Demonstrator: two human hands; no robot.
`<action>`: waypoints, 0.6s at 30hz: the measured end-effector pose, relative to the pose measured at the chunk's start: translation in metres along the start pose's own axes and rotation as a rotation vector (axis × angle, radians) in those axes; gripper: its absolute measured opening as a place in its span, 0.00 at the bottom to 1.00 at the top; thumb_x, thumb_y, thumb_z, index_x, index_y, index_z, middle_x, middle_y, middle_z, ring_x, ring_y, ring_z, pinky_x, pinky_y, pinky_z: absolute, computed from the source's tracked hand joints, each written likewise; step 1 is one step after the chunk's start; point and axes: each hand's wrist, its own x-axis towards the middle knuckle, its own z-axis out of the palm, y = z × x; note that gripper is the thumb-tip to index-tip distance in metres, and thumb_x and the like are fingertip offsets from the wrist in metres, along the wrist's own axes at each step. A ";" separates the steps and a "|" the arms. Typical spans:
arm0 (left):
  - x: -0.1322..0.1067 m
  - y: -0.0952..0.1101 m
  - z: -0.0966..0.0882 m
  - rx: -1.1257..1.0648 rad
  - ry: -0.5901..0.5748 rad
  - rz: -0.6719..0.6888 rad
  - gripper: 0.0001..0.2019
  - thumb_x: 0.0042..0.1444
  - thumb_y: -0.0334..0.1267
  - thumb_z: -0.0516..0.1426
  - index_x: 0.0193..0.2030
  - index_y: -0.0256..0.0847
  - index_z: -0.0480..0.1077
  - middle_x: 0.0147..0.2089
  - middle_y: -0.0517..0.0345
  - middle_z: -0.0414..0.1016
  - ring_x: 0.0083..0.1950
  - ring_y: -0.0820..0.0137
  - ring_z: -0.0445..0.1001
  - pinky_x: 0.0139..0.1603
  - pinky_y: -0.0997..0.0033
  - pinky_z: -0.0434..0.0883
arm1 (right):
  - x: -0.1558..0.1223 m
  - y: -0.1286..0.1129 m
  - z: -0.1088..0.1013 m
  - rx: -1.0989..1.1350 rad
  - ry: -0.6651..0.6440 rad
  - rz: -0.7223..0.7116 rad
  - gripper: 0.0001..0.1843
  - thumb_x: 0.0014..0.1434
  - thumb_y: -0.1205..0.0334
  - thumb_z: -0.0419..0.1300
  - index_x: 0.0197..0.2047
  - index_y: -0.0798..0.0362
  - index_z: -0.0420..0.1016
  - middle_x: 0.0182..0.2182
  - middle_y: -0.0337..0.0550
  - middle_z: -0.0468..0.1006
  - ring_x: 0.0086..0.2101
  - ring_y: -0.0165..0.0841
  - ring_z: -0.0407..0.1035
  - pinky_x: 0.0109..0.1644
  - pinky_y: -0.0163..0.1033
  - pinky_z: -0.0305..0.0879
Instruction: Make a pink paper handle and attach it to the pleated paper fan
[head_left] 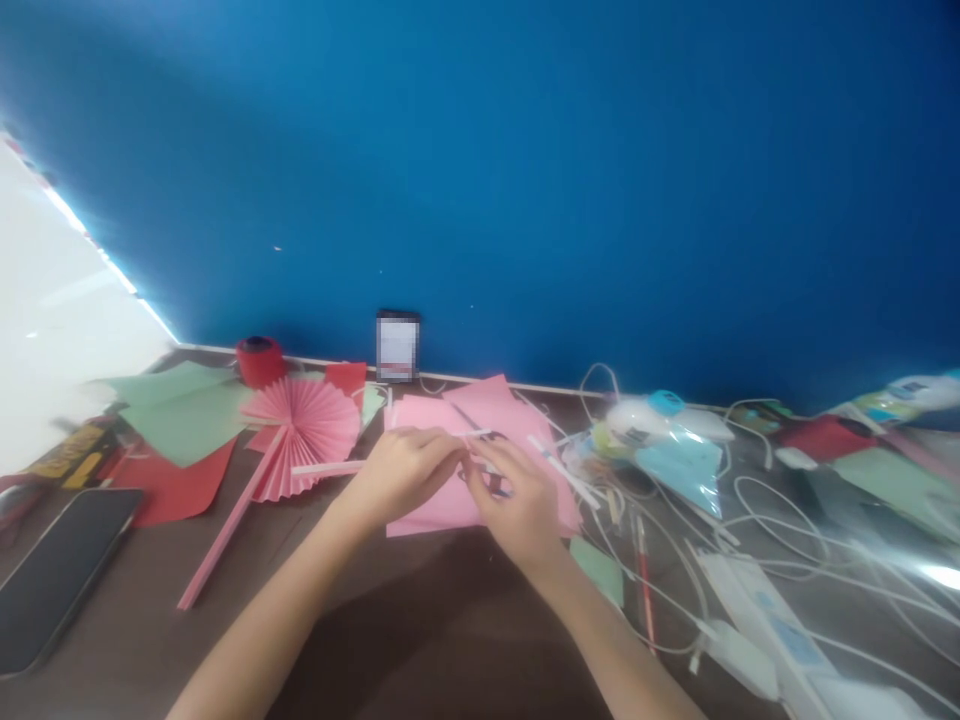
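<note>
Over a stack of pink paper (420, 518), my left hand (401, 472) and my right hand (521, 500) meet at the fingertips. Both are closed in a pinch on a thin white strip (472, 433), which shows just above the fingers; its rest is hidden. A dark, narrow blade-like piece (466, 414) lies on the pink paper behind them, and something blue and dark shows under my right fingers. Left of my left hand, a pleated pink paper fan (311, 430) lies with two folded handles, one pointing toward me.
A phone (64, 575) lies at left near red (187, 490) and green paper (180, 410). A red roll (259, 362) stands by the blue wall. White cables, a power strip (765, 620), a red pencil (645, 590) and plastic packets (679, 455) crowd the right.
</note>
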 end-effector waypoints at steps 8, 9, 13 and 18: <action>0.001 0.001 -0.001 0.065 0.023 0.039 0.11 0.59 0.34 0.47 0.37 0.39 0.71 0.30 0.54 0.75 0.28 0.71 0.70 0.31 0.71 0.64 | 0.007 -0.003 -0.008 -0.013 0.024 -0.079 0.07 0.55 0.66 0.57 0.36 0.49 0.76 0.32 0.42 0.78 0.34 0.33 0.72 0.36 0.38 0.71; 0.001 0.001 -0.001 0.067 0.026 0.043 0.11 0.58 0.34 0.47 0.37 0.40 0.71 0.30 0.54 0.75 0.28 0.71 0.70 0.31 0.71 0.64 | 0.008 -0.003 -0.009 -0.031 0.027 -0.103 0.07 0.55 0.67 0.57 0.35 0.49 0.76 0.31 0.42 0.77 0.33 0.33 0.72 0.38 0.38 0.71; 0.001 0.002 -0.001 0.081 0.032 0.043 0.10 0.57 0.33 0.48 0.36 0.39 0.71 0.27 0.56 0.74 0.27 0.71 0.69 0.31 0.71 0.63 | 0.009 -0.002 -0.011 -0.102 -0.002 -0.189 0.06 0.55 0.68 0.57 0.34 0.50 0.75 0.32 0.43 0.77 0.35 0.34 0.71 0.40 0.40 0.69; 0.000 0.008 0.002 -0.170 0.022 -0.107 0.08 0.53 0.31 0.50 0.30 0.39 0.71 0.26 0.58 0.73 0.25 0.73 0.68 0.29 0.73 0.63 | 0.004 -0.001 -0.011 -0.239 -0.039 -0.340 0.09 0.57 0.72 0.54 0.36 0.52 0.73 0.32 0.44 0.78 0.36 0.34 0.71 0.40 0.39 0.68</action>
